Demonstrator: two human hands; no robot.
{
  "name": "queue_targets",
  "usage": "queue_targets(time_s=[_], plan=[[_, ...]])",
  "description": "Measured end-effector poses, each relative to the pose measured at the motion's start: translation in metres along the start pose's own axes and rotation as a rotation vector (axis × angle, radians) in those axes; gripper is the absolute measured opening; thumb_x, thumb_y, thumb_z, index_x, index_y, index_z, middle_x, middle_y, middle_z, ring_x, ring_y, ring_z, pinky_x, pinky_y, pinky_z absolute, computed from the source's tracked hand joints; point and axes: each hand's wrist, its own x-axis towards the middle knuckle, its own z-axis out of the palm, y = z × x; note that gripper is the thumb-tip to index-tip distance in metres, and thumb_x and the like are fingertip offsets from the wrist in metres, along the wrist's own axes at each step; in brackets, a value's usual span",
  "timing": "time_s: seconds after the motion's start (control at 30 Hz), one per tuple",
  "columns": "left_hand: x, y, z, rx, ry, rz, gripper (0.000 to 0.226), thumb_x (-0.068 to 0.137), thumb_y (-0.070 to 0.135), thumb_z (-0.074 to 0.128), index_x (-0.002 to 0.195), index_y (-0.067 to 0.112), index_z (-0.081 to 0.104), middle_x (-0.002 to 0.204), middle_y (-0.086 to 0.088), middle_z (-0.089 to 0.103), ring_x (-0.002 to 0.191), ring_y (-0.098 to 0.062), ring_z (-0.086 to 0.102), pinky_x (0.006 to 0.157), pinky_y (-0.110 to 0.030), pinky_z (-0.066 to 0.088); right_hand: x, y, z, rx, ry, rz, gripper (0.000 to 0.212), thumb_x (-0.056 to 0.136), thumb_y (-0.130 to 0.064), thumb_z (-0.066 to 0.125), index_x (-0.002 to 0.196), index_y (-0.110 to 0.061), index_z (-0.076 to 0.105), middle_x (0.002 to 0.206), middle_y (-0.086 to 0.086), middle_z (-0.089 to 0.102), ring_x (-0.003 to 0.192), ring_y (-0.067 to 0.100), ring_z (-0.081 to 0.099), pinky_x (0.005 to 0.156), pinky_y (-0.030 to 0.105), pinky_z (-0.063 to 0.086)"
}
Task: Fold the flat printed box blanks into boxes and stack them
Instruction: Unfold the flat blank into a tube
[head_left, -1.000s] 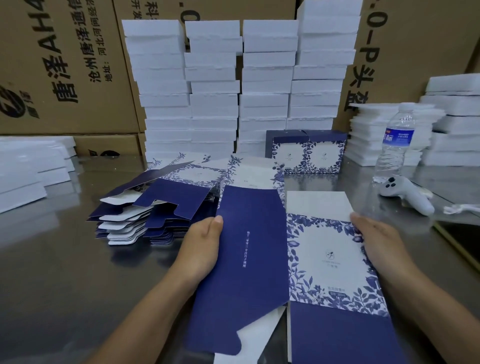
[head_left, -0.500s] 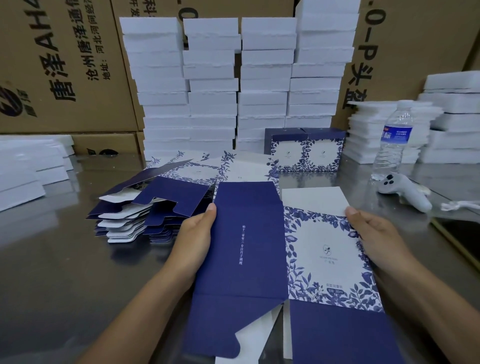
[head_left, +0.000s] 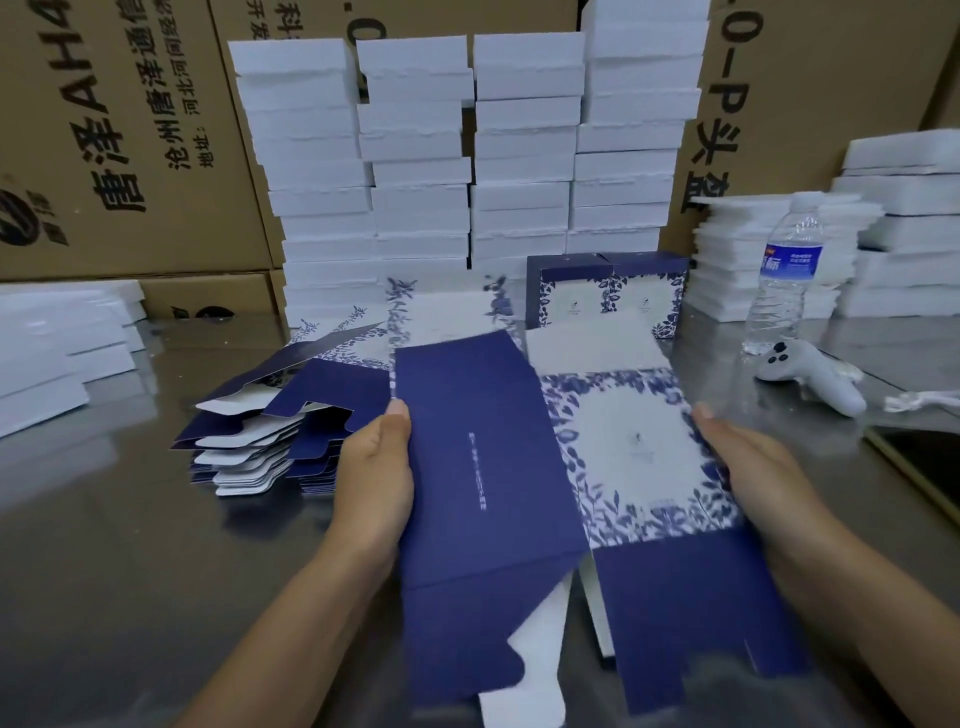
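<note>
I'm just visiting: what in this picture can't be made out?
Head view:
- Fingers of the left hand and right hand: behind the box blank they hold; only thumbs show.
- White print on the blank's navy panel: too small, blurred.
- Folded boxes: partly hidden by the blank's top flap.
- Water bottle label: blurred.
- Dark flat thing at right: cut off by the edge.

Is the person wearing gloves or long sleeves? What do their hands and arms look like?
No gloves. The left hand and right hand are bare, with short, plain thumbnails. I see no rings, watch or bracelet. The left forearm and right forearm are bare too, with no sleeve in view.
</note>
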Motion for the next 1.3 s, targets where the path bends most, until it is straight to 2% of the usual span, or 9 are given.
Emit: queue_targets(time_s=[0.23, 0.43, 0.57, 0.7, 0.8, 1.0, 1.1, 1.2, 1.3], plan=[[0.004, -0.003, 0.003, -0.055, -0.002, 0.026, 0.046, 0.098, 0.044, 0.044, 0.068, 0.021, 0.07, 0.072, 0.001, 0.071, 0.069, -0.021, 0.063, 0.07, -0.039, 0.052, -0.003, 0.002, 0.003, -0.072, 0.021, -0.18, 0.038, 0.098, -0.021, 0.047, 0.096, 0.017, 0.055, 0.092, 0.041, 0.056, 0.078, 0.021, 0.047, 0.074, 0.034, 0.035], [0.0, -0.006, 0.003, 0.031, -0.185, -0.01, 0.045, 0.097, 0.05, 0.039, 0.087, 0.023, 0.074, 0.089, -0.001, 0.075, 0.087, -0.022, 0.071, 0.082, -0.039, 0.054, 0.001, 0.008, -0.001, -0.031, 0.118, -0.171, 0.04, 0.098, -0.025, 0.048, 0.093, 0.014, 0.058, 0.077, 0.029, 0.062, 0.074, 0.019, 0.051, 0.067, 0.029, 0.04], [-0.003, -0.006, 0.007, 0.266, -0.095, 0.178, 0.051, 0.101, 0.037, 0.034, 0.085, -0.007, 0.057, 0.077, -0.009, 0.063, 0.067, -0.017, 0.054, 0.055, -0.017, 0.039, 0.002, 0.006, -0.001, -0.023, 0.153, -0.177, 0.051, 0.098, -0.028, 0.048, 0.096, 0.023, 0.045, 0.079, 0.044, 0.044, 0.077, 0.02, 0.043, 0.071, 0.034, 0.031], [-0.002, -0.004, 0.005, 0.248, -0.081, 0.219, 0.054, 0.101, 0.037, 0.034, 0.082, -0.012, 0.049, 0.076, -0.01, 0.053, 0.068, -0.017, 0.047, 0.062, -0.03, 0.035, 0.005, 0.008, 0.001, 0.045, 0.114, -0.134, 0.048, 0.097, -0.031, 0.05, 0.096, 0.017, 0.05, 0.091, 0.042, 0.055, 0.077, 0.022, 0.048, 0.073, 0.037, 0.036], [0.0, -0.006, 0.003, 0.192, -0.06, 0.195, 0.054, 0.1, 0.038, 0.035, 0.079, -0.01, 0.045, 0.076, -0.01, 0.051, 0.069, -0.02, 0.046, 0.065, -0.034, 0.035, 0.004, 0.008, 0.002, 0.005, 0.068, -0.125, 0.036, 0.096, -0.031, 0.05, 0.085, 0.0, 0.065, 0.093, 0.019, 0.071, 0.082, 0.024, 0.062, 0.083, 0.044, 0.048], [-0.001, -0.005, 0.005, 0.014, -0.073, 0.044, 0.054, 0.099, 0.044, 0.038, 0.074, 0.001, 0.061, 0.073, -0.008, 0.063, 0.068, -0.023, 0.059, 0.066, -0.034, 0.044, 0.008, 0.012, -0.003, -0.128, 0.04, -0.216, 0.036, 0.098, -0.019, 0.046, 0.09, 0.012, 0.061, 0.088, 0.028, 0.068, 0.076, 0.017, 0.055, 0.073, 0.031, 0.043], [0.001, -0.002, 0.004, -0.272, -0.234, -0.193, 0.052, 0.096, 0.054, 0.037, 0.078, 0.026, 0.078, 0.083, 0.0, 0.075, 0.069, -0.022, 0.072, 0.053, -0.031, 0.054, 0.008, 0.013, -0.003, -0.083, 0.077, -0.191, 0.035, 0.098, -0.022, 0.047, 0.087, 0.004, 0.066, 0.073, 0.006, 0.07, 0.074, 0.015, 0.059, 0.068, 0.027, 0.047], [-0.004, 0.001, -0.003, -0.483, -0.521, -0.293, 0.051, 0.082, 0.06, 0.043, 0.067, 0.027, 0.078, 0.066, 0.003, 0.072, 0.054, -0.015, 0.069, 0.045, -0.023, 0.05, 0.006, 0.013, 0.001, -0.006, 0.086, -0.133, 0.035, 0.099, -0.025, 0.046, 0.08, -0.005, 0.068, 0.072, 0.001, 0.071, 0.076, 0.022, 0.061, 0.074, 0.036, 0.047], [-0.014, 0.015, 0.005, -0.507, -0.776, -0.32, 0.067, 0.085, 0.062, 0.025, 0.09, 0.021, 0.077, 0.083, -0.002, 0.074, 0.078, -0.012, 0.07, 0.068, -0.025, 0.054, 0.002, 0.01, 0.006, 0.024, 0.056, -0.101, 0.04, 0.098, -0.03, 0.046, 0.078, -0.002, 0.067, 0.073, 0.007, 0.071, 0.073, 0.022, 0.059, 0.07, 0.036, 0.044]])
